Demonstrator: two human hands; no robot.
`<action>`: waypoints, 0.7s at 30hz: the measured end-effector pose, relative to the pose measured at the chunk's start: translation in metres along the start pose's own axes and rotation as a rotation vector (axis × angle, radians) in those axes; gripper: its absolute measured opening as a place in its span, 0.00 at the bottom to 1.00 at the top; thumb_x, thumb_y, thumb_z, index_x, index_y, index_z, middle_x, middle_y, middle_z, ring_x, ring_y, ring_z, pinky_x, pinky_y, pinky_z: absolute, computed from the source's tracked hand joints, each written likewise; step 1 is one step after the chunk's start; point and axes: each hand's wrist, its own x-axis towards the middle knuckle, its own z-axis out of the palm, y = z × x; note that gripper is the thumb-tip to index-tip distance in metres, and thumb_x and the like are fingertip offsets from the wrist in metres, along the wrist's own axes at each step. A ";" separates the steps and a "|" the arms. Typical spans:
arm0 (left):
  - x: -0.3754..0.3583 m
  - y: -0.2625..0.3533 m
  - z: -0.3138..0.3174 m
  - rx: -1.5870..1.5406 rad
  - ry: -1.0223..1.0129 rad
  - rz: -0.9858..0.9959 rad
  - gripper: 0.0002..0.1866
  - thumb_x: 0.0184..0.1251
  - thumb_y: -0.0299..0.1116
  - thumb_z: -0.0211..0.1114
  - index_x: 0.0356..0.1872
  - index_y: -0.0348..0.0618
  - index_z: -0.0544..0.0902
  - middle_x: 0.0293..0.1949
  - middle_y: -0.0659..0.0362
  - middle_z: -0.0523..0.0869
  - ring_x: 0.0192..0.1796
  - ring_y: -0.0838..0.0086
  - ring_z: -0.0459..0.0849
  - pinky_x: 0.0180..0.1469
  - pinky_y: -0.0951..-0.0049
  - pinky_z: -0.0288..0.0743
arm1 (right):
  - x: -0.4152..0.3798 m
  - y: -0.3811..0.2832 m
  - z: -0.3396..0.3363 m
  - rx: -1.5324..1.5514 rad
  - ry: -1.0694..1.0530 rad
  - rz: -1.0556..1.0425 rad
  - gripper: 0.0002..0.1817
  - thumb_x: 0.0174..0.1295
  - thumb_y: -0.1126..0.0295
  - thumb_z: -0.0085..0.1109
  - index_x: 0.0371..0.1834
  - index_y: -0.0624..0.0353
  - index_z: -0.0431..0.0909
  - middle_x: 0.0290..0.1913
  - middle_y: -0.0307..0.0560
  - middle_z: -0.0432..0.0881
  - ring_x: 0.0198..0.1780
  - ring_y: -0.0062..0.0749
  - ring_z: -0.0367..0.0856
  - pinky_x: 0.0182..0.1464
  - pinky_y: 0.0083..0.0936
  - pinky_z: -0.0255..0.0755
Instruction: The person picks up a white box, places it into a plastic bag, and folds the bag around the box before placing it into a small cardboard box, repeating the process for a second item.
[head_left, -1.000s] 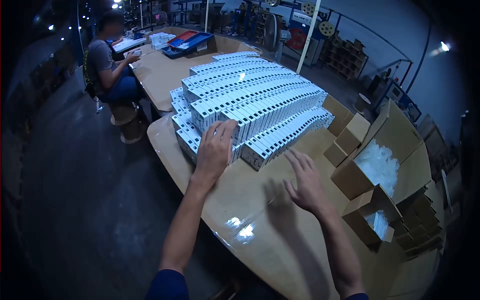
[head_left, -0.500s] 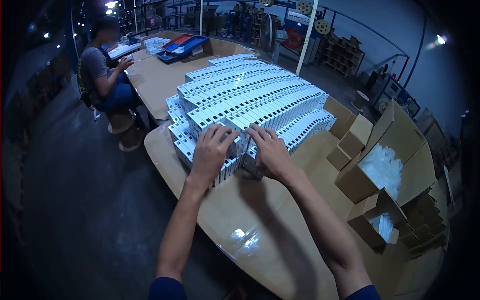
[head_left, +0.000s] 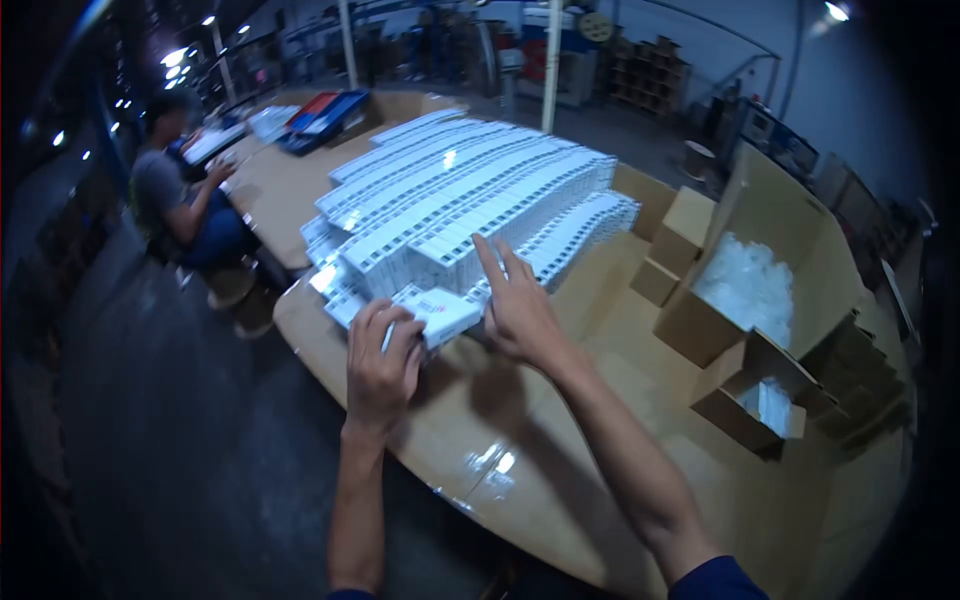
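Observation:
Rows of small white boxes (head_left: 470,200) are stacked in layers on the cardboard-covered table (head_left: 440,420). My left hand (head_left: 380,365) is closed around the left end of a white box (head_left: 443,314), tilted flat in front of the stack's near corner. Its broad face, with small print and a reddish mark, is turned up. My right hand (head_left: 522,312) is just right of that box, index and middle fingers stretched out toward the front edge of the stack. Nothing shows in its fingers; its thumb is largely hidden.
On the right, an open carton (head_left: 690,315) holds clear plastic bags (head_left: 750,285), with a smaller open box (head_left: 735,405) before it. A blue tray (head_left: 325,120) lies at the far left. Beyond the table's left side sits a person (head_left: 180,190) with hands raised.
My left hand has drawn a white box from the stack's near corner toward me and tipped it. My right hand's fingers have straightened. The whole view has shifted slightly.

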 end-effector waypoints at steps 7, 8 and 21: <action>-0.026 0.104 0.038 -0.421 0.008 0.170 0.22 0.53 0.15 0.69 0.50 0.42 0.78 0.50 0.51 0.82 0.56 0.47 0.81 0.58 0.44 0.76 | -0.149 -0.020 -0.085 1.067 -0.103 0.521 0.33 0.79 0.64 0.55 0.84 0.53 0.56 0.52 0.45 0.80 0.45 0.20 0.75 0.50 0.23 0.76; -0.024 0.121 0.045 -0.434 -0.013 0.220 0.21 0.54 0.16 0.69 0.50 0.42 0.78 0.49 0.51 0.82 0.54 0.48 0.81 0.57 0.45 0.76 | -0.164 -0.020 -0.092 1.167 -0.062 0.510 0.33 0.79 0.66 0.54 0.84 0.51 0.56 0.50 0.41 0.79 0.43 0.15 0.75 0.46 0.19 0.75; 0.141 0.290 0.217 -0.746 -0.376 0.305 0.07 0.69 0.27 0.69 0.42 0.35 0.82 0.35 0.47 0.84 0.35 0.56 0.86 0.39 0.60 0.80 | -0.226 0.140 -0.269 0.372 0.412 0.550 0.12 0.70 0.81 0.54 0.48 0.62 0.87 0.43 0.45 0.87 0.48 0.25 0.81 0.54 0.23 0.74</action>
